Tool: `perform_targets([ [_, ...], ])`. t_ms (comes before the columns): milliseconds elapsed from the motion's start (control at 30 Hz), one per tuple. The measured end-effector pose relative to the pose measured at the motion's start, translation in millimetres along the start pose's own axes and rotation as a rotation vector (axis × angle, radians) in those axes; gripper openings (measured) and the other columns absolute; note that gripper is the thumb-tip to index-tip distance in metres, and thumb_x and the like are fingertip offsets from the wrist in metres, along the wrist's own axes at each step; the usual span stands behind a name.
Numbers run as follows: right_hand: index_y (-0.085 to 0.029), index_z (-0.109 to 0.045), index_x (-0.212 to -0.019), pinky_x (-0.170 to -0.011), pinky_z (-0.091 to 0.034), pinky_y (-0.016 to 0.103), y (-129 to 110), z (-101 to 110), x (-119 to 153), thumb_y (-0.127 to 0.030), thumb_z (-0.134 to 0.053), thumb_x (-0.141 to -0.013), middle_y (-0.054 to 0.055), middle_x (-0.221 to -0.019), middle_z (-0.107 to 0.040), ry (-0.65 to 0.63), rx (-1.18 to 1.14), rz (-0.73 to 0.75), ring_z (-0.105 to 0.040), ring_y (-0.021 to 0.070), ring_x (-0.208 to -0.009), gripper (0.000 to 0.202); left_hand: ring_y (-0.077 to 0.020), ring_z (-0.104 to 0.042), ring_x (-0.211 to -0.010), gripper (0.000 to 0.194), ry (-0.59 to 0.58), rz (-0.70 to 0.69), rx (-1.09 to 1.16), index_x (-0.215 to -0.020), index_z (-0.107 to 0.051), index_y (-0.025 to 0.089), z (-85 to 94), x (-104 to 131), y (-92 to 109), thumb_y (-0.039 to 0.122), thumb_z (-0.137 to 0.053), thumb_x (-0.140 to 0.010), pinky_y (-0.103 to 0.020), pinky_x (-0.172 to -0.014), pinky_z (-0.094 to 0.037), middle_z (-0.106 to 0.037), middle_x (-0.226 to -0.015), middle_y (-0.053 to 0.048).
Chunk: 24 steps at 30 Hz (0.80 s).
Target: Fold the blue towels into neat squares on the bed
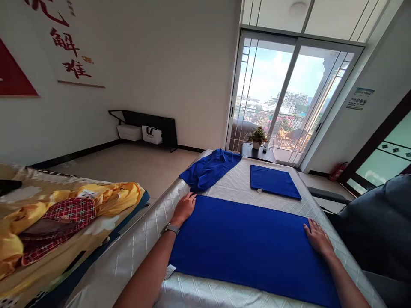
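My left hand [185,208] and right hand [317,237] rest unclenched on the flat cloth [250,247]; far-right folded cloth [274,181] looks finished, far-left crumpled cloth [210,169] doesn't.

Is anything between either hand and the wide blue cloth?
Nothing visible: the left hand and right hand both touch the wide cloth at its sides. The crumpled cloth lies just beyond the left hand, not between.
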State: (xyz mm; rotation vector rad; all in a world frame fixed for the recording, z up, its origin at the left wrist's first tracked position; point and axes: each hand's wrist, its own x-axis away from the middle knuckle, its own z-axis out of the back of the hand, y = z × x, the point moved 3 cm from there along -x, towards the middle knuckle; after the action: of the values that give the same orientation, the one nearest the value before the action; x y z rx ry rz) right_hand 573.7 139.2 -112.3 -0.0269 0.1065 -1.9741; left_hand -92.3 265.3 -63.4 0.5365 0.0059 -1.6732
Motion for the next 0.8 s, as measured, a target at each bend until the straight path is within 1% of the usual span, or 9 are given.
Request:
perform_targets([
  [167, -0.013, -0.024, -0.160, -0.125, -0.014, 0.046, 0, -1, -1, -0.058, -0.012, -0.095, 0.008, -0.168, -0.022, -0.002, 0.000, 0.004, -0.017, 0.0242, -0.154, 0.080, -0.0275, -0.061, -0.123, 0.042, 0.004, -0.002, 0.011, -0.127, -0.068, 0.022, 2.7, -1, 1, 0.026, -0.036, -0.100, -0.042, -0.108, -0.046, -0.064, -0.136, -0.010],
  [300, -0.013, -0.025, -0.160, -0.125, -0.014, 0.045, 0, -1, -1, -0.057, -0.012, -0.095, 0.008, -0.167, -0.023, 0.017, -0.009, 0.010, -0.017, 0.0239, -0.154, 0.079, -0.0246, -0.062, -0.120, 0.041, -0.008, 0.011, 0.014, -0.126, -0.068, 0.024, 4.7, -2, 2, 0.026, -0.035, -0.101, -0.038, -0.106, -0.047, -0.066, -0.133, -0.007],
  [433, -0.015, -0.025, -0.160, -0.125, -0.013, 0.044, 0, -1, 0, -0.058, -0.013, -0.095, 0.008, -0.167, -0.024, 0.027, -0.020, 0.007, -0.018, 0.0231, -0.154, 0.079, -0.0239, -0.066, -0.111, 0.038, -0.047, 0.042, 0.004, -0.122, -0.070, 0.026, 7.8, -9, 2, 0.025, -0.040, -0.099, -0.035, -0.097, -0.051, -0.070, -0.127, -0.005],
  [533, -0.015, -0.026, -0.160, -0.125, -0.013, 0.044, -3, 2, 2, -0.056, -0.014, -0.096, 0.008, -0.167, -0.024, 0.025, -0.027, 0.005, -0.016, 0.0227, -0.154, 0.078, -0.0261, -0.069, -0.104, 0.035, -0.072, 0.075, -0.018, -0.116, -0.074, 0.025, 10.8, -17, 4, 0.026, -0.044, -0.097, -0.036, -0.088, -0.054, -0.072, -0.122, -0.007],
  [600, -0.015, -0.026, -0.160, -0.125, -0.013, 0.044, -4, 4, 3, -0.056, -0.014, -0.096, 0.007, -0.167, -0.024, 0.032, -0.031, 0.004, -0.016, 0.0224, -0.154, 0.077, -0.0273, -0.069, -0.101, 0.033, -0.073, 0.096, -0.036, -0.112, -0.075, 0.024, 12.6, -21, 6, 0.026, -0.047, -0.096, -0.037, -0.085, -0.053, -0.073, -0.118, -0.009],
  [700, -0.015, -0.028, -0.159, -0.125, -0.014, 0.044, -5, 6, 4, -0.055, -0.016, -0.095, 0.007, -0.167, -0.025, 0.040, -0.033, 0.002, -0.018, 0.0226, -0.154, 0.076, -0.0283, -0.069, -0.102, 0.032, -0.047, 0.113, -0.054, -0.110, -0.076, 0.024, 14.3, -22, 9, 0.025, -0.048, -0.095, -0.038, -0.086, -0.052, -0.074, -0.115, -0.010],
  [800, -0.015, -0.029, -0.159, -0.125, -0.013, 0.043, -5, 5, 4, -0.056, -0.017, -0.095, 0.008, -0.167, -0.026, 0.041, -0.035, 0.001, -0.018, 0.0226, -0.154, 0.077, -0.0282, -0.066, -0.107, 0.032, -0.007, 0.118, -0.055, -0.111, -0.075, 0.023, 13.9, -19, 11, 0.025, -0.047, -0.095, -0.038, -0.090, -0.051, -0.073, -0.115, -0.010],
])
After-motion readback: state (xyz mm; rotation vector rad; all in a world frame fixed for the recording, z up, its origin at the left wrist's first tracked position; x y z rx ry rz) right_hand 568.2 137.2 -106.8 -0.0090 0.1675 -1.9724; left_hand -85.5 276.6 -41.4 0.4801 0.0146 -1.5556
